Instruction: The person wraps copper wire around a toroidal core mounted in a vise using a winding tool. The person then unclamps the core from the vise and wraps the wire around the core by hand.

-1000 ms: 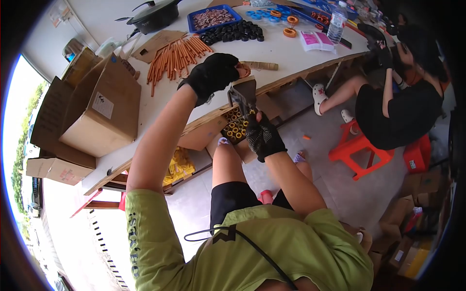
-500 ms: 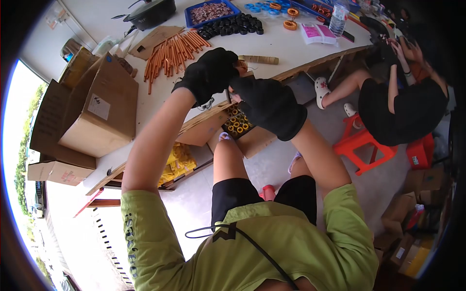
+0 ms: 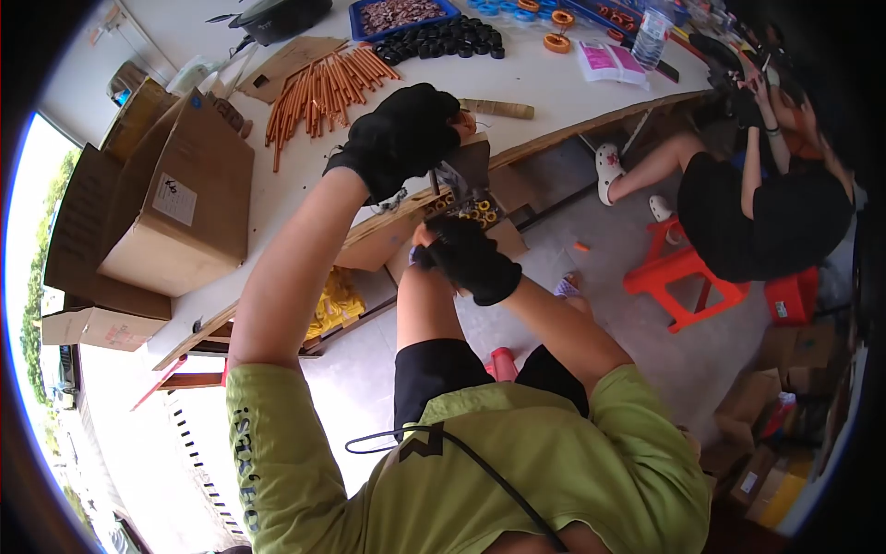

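My left hand [image 3: 401,134], in a black glove, is closed at the table's front edge, beside a dark metal fixture [image 3: 469,164]. Something copper-coloured shows at its fingertips, too small to name. Below the edge, my right hand [image 3: 471,260], also black-gloved, is curled closed in front of my knee; what it grips, if anything, is hidden. A brown rod-like roll [image 3: 496,109] lies just right of my left hand. Copper-coloured rods [image 3: 323,97] are fanned out beyond it on the table [image 3: 563,106].
Black rings [image 3: 443,54], a blue tray [image 3: 355,20], wound orange rings [image 3: 556,42] and a water bottle [image 3: 652,39] stand further back. A cardboard box [image 3: 180,189] is at left. Yellow rings [image 3: 475,210] sit under the edge. A co-worker [image 3: 752,217] sits right on a red stool [image 3: 688,286].
My right hand has dropped from beside my left hand to below the table edge, uncovering the metal fixture. My left hand has stayed nearly in place. An orange bit now shows on the floor.
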